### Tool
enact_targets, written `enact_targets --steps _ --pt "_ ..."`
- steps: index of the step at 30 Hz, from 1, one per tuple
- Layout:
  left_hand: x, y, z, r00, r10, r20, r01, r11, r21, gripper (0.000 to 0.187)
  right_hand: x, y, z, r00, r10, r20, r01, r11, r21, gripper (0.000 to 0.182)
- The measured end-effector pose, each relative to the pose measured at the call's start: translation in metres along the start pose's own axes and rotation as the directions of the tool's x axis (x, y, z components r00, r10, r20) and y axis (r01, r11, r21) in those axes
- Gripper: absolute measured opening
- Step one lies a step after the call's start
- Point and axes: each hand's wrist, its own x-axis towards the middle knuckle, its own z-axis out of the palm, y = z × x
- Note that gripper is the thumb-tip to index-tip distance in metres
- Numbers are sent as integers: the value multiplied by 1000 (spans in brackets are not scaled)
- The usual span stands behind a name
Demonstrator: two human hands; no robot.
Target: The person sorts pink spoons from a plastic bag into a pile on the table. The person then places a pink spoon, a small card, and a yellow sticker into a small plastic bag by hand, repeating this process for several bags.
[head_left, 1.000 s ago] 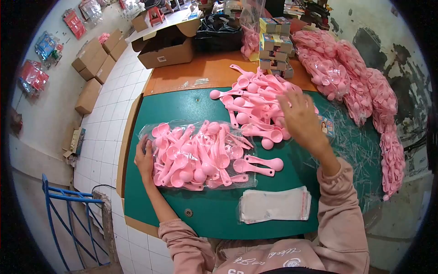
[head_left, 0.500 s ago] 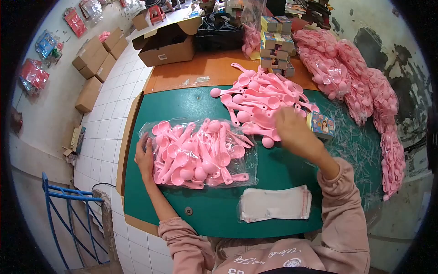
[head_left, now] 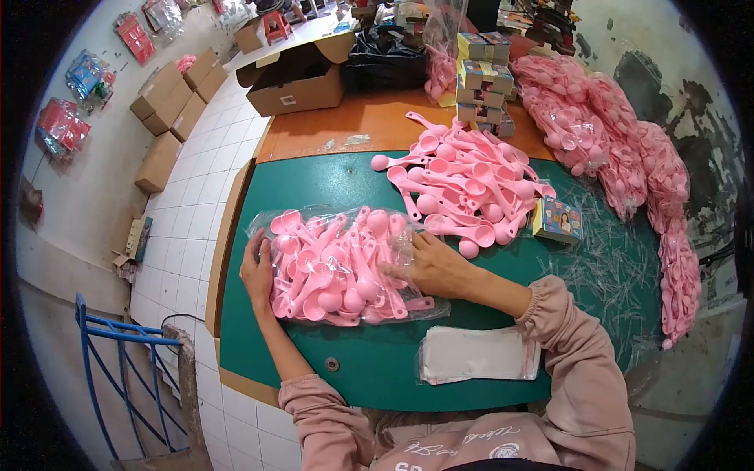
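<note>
A clear plastic bag point(head_left: 430, 308) full of pink measuring spoons point(head_left: 330, 271) lies flat on the green tabletop. My left hand point(head_left: 257, 275) grips the bag's left side, fingers curled against it. At the bag's right end, my right hand point(head_left: 436, 267) closes on the plastic, its fingertips partly hidden by the film and spoons. Beyond it lies a loose heap of pink measuring spoons point(head_left: 471, 177). Nearer my body is a stack of clear-fronted white sleeves point(head_left: 477, 355).
Right of the heap sits a bundle of printed cards point(head_left: 559, 220), with more stacked bundles point(head_left: 483, 82) behind. Thin plastic strips point(head_left: 605, 267) litter the table's right side. Filled bags of pink spoons point(head_left: 613, 133) line the right edge. An open cardboard box point(head_left: 294, 90) stands at the back.
My right hand has come from the loose heap, down and left, to the right end of the bag. My left hand stays at the bag's left side.
</note>
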Motion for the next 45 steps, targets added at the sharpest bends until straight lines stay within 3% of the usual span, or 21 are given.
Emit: enact_targets --steps 2,6,8,11,16,18,19,20,22,26,29,31,32,34,35,36,37,39,41,44,45 --pt "0 0 0 1000 -11 2 11 1000 -21 33 -5 1 -3 995 30 99 -30 1000 1 39" --pt "0 2 -1 1000 -12 6 12 1000 -12 34 -17 2 -23 997 -9 78 -4 988 156 36" --pt "-1 3 -1 1000 -19 7 19 1000 -6 35 -23 -1 -38 989 100 108 -130 938 322 32" --pt "0 6 -1 1000 -20 3 20 1000 5 35 -31 1 -55 990 138 -39 -117 933 341 31" --pt "1 -2 1 1000 -4 -3 4 999 -48 34 -50 9 -86 947 320 -10 -281 847 452 34" --pt "0 1 0 1000 9 -3 -9 1000 -12 33 -52 14 -90 877 481 4 -345 622 703 29" --pt "0 1 1 1000 12 -1 -12 1000 -13 33 -55 19 -86 877 481 25 -299 503 811 23" --pt "1 -2 1 1000 10 -1 -10 1000 -20 34 -55 20 -88 877 480 22 -297 505 810 23" --pt "2 -3 0 1000 7 -3 -8 1000 -25 34 -54 21 -91 768 617 172 -377 218 900 22" --pt "0 2 0 1000 6 -3 -6 999 -36 34 -54 55 -105 702 706 98 -398 275 875 23" --pt "0 4 0 1000 -7 -3 7 1000 -30 34 -45 84 -131 600 800 13 -389 278 878 24" --pt "0 0 0 1000 -15 6 15 999 -34 34 -45 98 -143 504 862 56 -531 257 808 29" --pt "1 -3 1 1000 -12 4 12 999 -45 34 -46 96 -144 502 863 56 -532 257 807 29" --pt "2 -5 2 1000 -14 -6 14 998 -57 34 -49 85 -141 626 780 10 -565 445 694 37" --pt "3 -5 1 1000 -4 -7 3 999 -40 34 -51 70 -136 653 751 100 -558 387 734 47" --pt "2 -4 1 1000 8 -4 -8 1000 -22 35 -49 50 -142 632 716 296 -716 394 576 53" --pt "1 -4 0 1000 3 0 -3 1000 -18 35 -55 36 -127 748 612 256 -637 556 533 50" --pt "0 -1 1 1000 13 -7 -13 998 -53 34 -51 7 -109 665 465 585 -730 573 374 50" --pt "0 1 1 1000 0 -2 0 999 -47 34 -64 -19 -72 826 403 394 -495 853 167 51" --pt "1 -1 1 1000 -8 -3 8 999 -31 34 -67 -34 -54 803 487 344 -578 776 252 55" --pt "2 -4 1 1000 -5 -3 5 1000 -21 34 -66 -30 -58 805 437 401 -560 783 270 56"
